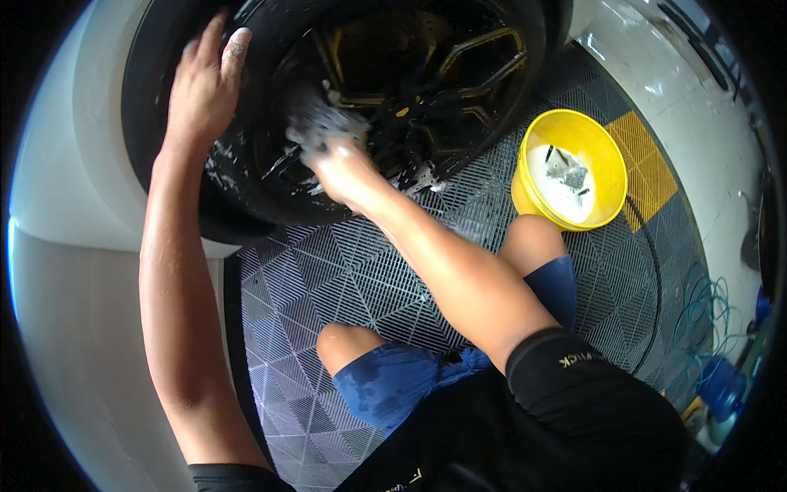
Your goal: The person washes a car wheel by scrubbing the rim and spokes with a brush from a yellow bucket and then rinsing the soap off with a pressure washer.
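Observation:
My right hand is shut on a wet, foamy wash pad, pressed to the lower left of a black alloy wheel rim with gold accents. Motion blur hides whether the pad is a sponge or a cloth. Against the upper left of the black rubber tyre, my left hand rests with its thumb apart from the fingers and nothing in it. White suds streak the tyre's sidewall and the lower rim.
A yellow bucket of suds with brushes or pads floating in it stands right of the wheel, near my knee. The pale car body lies left. A black hose and coiled teal tubing lie on the grated floor tiles.

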{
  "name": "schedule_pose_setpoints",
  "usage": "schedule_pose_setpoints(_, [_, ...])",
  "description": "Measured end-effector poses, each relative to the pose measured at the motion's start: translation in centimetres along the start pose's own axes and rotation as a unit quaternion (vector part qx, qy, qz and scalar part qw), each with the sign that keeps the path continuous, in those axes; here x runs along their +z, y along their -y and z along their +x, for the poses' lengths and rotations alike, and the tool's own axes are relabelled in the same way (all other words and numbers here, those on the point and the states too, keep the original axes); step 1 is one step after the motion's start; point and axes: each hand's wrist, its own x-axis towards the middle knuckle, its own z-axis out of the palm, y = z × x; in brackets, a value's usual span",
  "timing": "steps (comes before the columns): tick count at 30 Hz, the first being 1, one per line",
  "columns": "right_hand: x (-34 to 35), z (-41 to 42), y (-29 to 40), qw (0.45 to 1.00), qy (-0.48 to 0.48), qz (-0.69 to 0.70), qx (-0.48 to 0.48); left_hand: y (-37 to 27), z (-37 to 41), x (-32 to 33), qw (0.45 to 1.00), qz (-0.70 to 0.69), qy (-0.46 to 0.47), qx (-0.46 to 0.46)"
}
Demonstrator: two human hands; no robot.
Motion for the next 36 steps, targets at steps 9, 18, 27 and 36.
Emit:
schedule_pose_setpoints(9, [6.4,10.2,-0.7,0.993,0.093,-0.078,0.003,-1.0,0.2,3.9,0.988,0.112,-0.071,-0.08])
schedule_pose_setpoints(18, [4.0,9.9,3.8,0.994,0.066,0.064,0.06,-2.4,0.8,3.6,0.984,0.138,-0.05,-0.103])
schedule_pose_setpoints(27, [5.0,6.7,1.2,0.947,0.195,-0.241,-0.079,-1.9,0.4,3.7,0.982,0.139,-0.048,-0.118])
schedule_pose_setpoints(36, [5.2,11.4,3.0,0.979,0.19,-0.039,0.064,-2.6,0.8,3.4,0.981,0.142,-0.036,-0.13])
